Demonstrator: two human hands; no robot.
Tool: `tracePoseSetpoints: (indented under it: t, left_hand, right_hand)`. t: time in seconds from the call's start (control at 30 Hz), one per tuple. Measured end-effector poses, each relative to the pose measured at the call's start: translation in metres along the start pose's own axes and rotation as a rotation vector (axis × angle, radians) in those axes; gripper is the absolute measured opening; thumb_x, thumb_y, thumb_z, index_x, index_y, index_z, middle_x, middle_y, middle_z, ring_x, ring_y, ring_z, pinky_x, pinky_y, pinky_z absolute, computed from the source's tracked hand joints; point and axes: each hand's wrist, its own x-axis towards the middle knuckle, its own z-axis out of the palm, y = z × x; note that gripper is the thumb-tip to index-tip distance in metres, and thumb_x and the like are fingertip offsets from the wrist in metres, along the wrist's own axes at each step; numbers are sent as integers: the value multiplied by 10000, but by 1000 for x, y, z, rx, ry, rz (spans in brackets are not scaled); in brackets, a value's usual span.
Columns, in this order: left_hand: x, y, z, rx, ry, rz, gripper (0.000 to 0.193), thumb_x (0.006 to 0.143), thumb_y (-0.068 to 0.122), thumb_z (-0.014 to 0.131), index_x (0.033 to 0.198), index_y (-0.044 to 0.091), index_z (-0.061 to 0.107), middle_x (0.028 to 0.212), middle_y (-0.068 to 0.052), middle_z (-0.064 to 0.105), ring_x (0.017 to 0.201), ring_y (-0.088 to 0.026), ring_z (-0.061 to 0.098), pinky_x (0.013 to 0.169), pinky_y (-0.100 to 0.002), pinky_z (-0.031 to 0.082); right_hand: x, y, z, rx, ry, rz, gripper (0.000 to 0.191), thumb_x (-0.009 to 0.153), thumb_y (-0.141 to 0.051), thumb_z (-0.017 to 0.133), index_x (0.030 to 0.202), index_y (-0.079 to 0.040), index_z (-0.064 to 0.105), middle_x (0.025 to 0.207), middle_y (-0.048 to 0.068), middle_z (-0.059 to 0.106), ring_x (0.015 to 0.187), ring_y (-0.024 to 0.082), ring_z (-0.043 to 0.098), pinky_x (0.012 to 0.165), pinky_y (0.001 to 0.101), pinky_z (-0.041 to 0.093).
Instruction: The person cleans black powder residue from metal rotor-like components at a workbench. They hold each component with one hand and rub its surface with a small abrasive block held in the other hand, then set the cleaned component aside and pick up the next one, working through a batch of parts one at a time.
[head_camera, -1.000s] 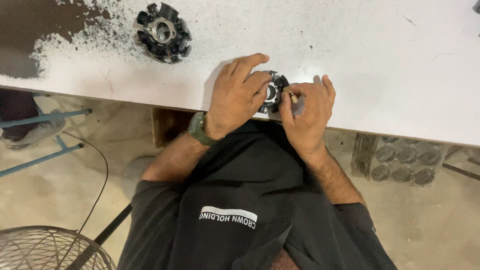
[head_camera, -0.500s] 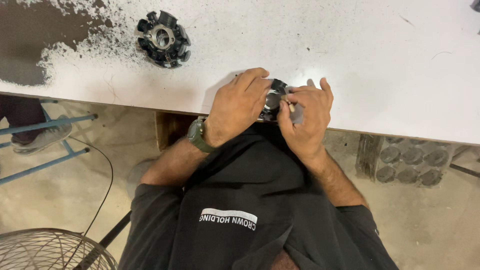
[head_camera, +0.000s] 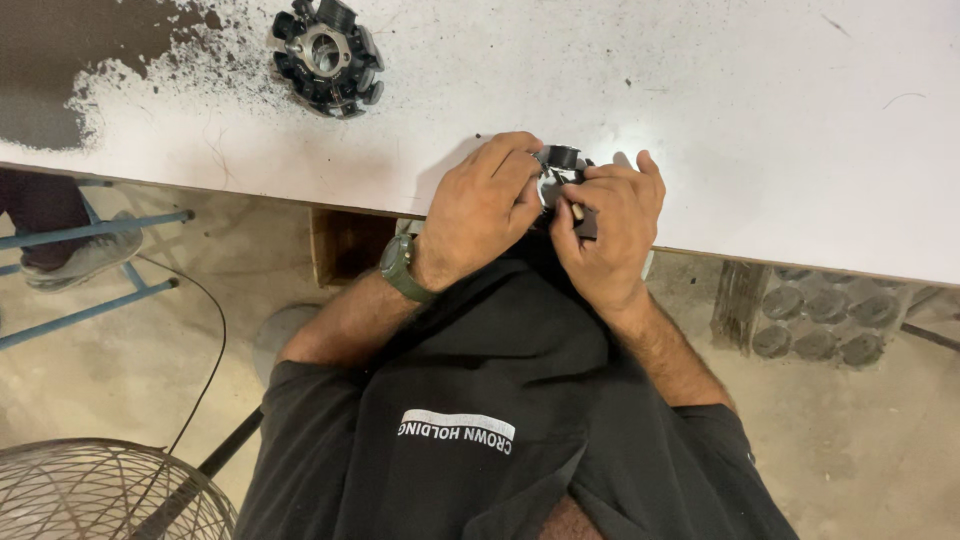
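Observation:
At the near edge of the white table, both my hands close around a small black ring-shaped part with wound poles. My left hand, with a green watch on its wrist, covers the part's left side. My right hand grips the right side, and its thumb and fingers pinch a small pale piece against the part. Most of the part is hidden by my fingers. A second, larger black ring part with poles lies on the table at the far left, out of reach of both hands.
The table's top left corner is worn dark and speckled. Below the table are a blue metal frame, another person's shoe, a wire fan guard, a black cable and a wooden block.
My hands have stayed on the small part at the table edge. My fingers have shifted, so its top pole now shows above them. The view has shifted slightly.

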Motion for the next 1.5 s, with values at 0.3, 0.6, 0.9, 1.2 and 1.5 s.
tracePoseSetpoints:
  t: [0.3, 0.6, 0.9, 1.2, 1.5]
  left_hand:
    - [-9, -8, 8, 69, 34, 58, 229, 860, 11, 695, 1073, 21, 611, 1245, -94, 609, 1074, -299, 672, 844, -379, 582]
    - [-14, -12, 9, 59, 38, 62, 236, 857, 27, 711, 1072, 31, 614, 1247, -92, 603, 1075, -292, 669, 862, -380, 584]
    - [-17, -66, -80, 331, 316, 159, 637, 958, 200, 901, 1433, 50, 505, 1543, -186, 455, 1421, -329, 494, 1215, -494, 480]
    - [4, -100, -122, 393, 197, -56, 1065, 926, 304, 967, 1629, 14, 222, 1523, -214, 469, 1383, -379, 495, 1166, -507, 470]
    - [-1, -23, -26, 12, -188, 79, 1125, 727, 313, 952, 1598, 35, 296, 1534, -231, 464, 1400, -396, 480, 1170, -501, 431]
  right_hand:
    - [-3, 5, 6, 18, 14, -77, 315, 853, 43, 812, 1090, -69, 637, 1022, 99, 667, 1123, 296, 650, 1219, 553, 352]
    - [2, -1, 5, -43, -18, -75, 352, 822, 52, 821, 1106, -73, 655, 1062, 112, 659, 1120, 314, 631, 1183, 551, 397]
    - [20, 43, -30, -198, 101, 5, 217, 1037, 3, 795, 1179, -64, 644, 1177, 91, 678, 1181, 275, 653, 1242, 583, 370]
    - [-4, 45, -50, 38, 296, 148, 184, 1065, -55, 705, 1206, -45, 587, 1157, 91, 648, 1025, 205, 624, 1266, 563, 353]
    - [-10, 21, -37, 146, 226, 177, 215, 1017, -19, 698, 1187, -57, 572, 1186, 116, 683, 1178, 282, 673, 1271, 567, 388]
